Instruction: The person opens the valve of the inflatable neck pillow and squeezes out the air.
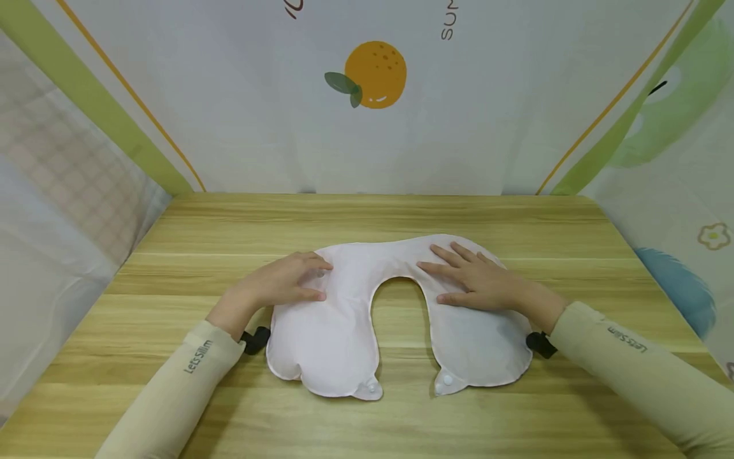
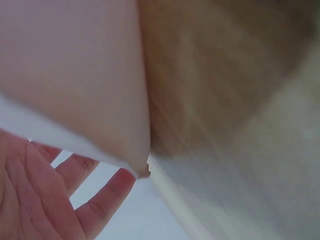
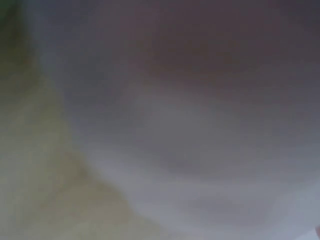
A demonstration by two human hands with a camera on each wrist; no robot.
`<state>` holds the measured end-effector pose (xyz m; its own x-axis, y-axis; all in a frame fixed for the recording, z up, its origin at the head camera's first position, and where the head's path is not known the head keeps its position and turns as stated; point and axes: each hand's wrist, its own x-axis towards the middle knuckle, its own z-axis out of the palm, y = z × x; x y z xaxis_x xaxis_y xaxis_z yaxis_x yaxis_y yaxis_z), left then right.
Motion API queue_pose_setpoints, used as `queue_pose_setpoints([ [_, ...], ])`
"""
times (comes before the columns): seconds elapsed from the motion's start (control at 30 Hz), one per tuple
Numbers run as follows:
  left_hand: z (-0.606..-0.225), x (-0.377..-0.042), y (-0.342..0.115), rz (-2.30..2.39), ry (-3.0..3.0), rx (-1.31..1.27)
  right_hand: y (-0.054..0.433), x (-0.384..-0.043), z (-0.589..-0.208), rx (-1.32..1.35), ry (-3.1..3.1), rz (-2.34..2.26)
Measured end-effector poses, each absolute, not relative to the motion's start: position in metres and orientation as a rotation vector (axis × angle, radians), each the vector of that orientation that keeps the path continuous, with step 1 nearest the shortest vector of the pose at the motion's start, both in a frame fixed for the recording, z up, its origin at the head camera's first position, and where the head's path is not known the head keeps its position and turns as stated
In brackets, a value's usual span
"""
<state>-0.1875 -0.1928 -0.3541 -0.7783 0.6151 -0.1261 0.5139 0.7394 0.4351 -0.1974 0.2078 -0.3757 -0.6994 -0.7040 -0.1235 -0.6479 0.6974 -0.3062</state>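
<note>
- I saw both arms reaching inward over the wooden table (image 1: 189,255), one from each side.
- On the left sleeve (image 1: 172,392) and the right sleeve (image 1: 642,370) I could read "LetsSlim"; on the wall cloth (image 1: 258,127), "SUM", partly cut.
- The left hand (image 1: 289,278) touched the pale U-shaped pillow (image 1: 327,347), its fingers loosely bent, apart from the thumb.
- The right hand (image 1: 482,284) rested on the pillow's other side, fingers spread wide.
- The pillow lay on the table, its ends toward the person.

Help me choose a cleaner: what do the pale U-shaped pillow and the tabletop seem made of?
Pillow: probably thin, matte fabric, given its soft creases. Tabletop: smooth wood or wood-look laminate; it shows streaked grain, which leaves either possible.
</note>
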Motion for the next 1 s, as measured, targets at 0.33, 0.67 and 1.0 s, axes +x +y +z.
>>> queue_pose_setpoints([
  [0.33, -0.3544, -0.1868, -0.1933, 0.564, 2.681, 0.897, 0.2056, -0.1979, -0.3762, -1.037, 2.663, -0.355],
  [0.67, -0.3562, -0.1877, -0.1932, 0.564, 2.682, 0.9, 0.2052, -0.1992, -0.3781, -0.995, 2.635, -0.367],
  [1.0, -0.3556, -0.1867, -0.1928, 0.568, 2.685, 0.894, 0.2029, -0.2005, -0.3775, -0.956, 2.614, -0.368],
])
